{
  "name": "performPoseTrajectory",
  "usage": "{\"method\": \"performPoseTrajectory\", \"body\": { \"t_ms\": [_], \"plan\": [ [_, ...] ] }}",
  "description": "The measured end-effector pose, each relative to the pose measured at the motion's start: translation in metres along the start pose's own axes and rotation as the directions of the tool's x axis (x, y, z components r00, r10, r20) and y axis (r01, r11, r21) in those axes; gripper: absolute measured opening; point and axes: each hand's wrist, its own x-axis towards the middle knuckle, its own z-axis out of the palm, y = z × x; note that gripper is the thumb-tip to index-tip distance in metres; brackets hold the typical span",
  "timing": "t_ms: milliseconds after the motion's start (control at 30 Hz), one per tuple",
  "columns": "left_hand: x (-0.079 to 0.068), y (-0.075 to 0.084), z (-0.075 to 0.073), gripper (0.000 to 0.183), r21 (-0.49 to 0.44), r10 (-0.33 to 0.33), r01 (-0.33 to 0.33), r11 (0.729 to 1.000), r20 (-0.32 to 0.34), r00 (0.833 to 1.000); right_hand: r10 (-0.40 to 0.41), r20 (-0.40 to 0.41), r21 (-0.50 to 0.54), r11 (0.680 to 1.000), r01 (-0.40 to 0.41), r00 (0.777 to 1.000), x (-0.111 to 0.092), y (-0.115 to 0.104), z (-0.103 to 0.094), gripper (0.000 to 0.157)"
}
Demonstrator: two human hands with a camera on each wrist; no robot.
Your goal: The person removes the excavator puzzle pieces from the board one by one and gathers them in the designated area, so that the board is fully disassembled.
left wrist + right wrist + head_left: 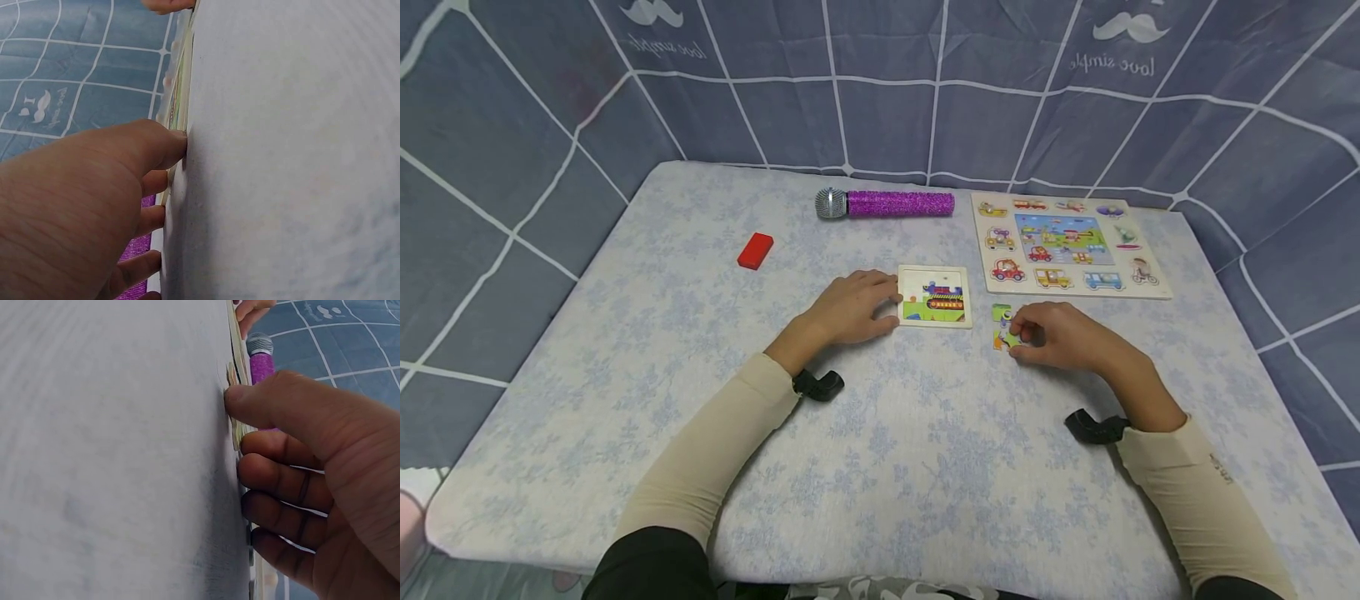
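Note:
A small square jigsaw puzzle (935, 305) with a pale frame and a tracked vehicle picture lies mid-table. My left hand (855, 307) rests at its left side, fingers loosely spread and fingertips right at the frame edge; the left wrist view shows the thumb (165, 145) against that edge. Just right of the puzzle, green and orange jigsaw pieces (1002, 317) lie on the cloth. My right hand (1060, 336) pinches a piece there between thumb and index finger, its other fingers curled. In the right wrist view, the thumb (247, 403) partly hides the pieces.
A wooden vehicle puzzle board (1075, 286) lies behind my right hand. A purple glitter microphone (901, 204) lies at the back, and a red block (755, 251) is farther left. Blue checked fabric (880, 117) hangs behind the cloth-covered table (880, 467).

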Motion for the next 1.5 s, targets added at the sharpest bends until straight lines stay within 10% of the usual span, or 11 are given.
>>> {"method": "performPoseTrajectory", "body": {
  "t_ms": [767,1100,1500],
  "plan": [
    [-0.001,-0.001,-0.001,0.042,0.001,-0.019,0.019,1.0,0.011,1.0,-0.004,0.003,0.006,1.0,0.004,1.0,0.002,-0.002,-0.003,0.026],
    [0.001,0.001,-0.001,0.04,-0.005,-0.009,0.009,1.0,0.004,1.0,-0.13,-0.146,0.02,0.991,0.134,0.981,0.002,-0.006,-0.008,0.022],
    [0.002,-0.001,-0.001,0.04,-0.007,-0.004,0.004,1.0,0.0,1.0,-0.128,-0.025,0.042,0.991,0.128,0.992,0.089,-0.043,-0.011,0.033]
  ]
}}
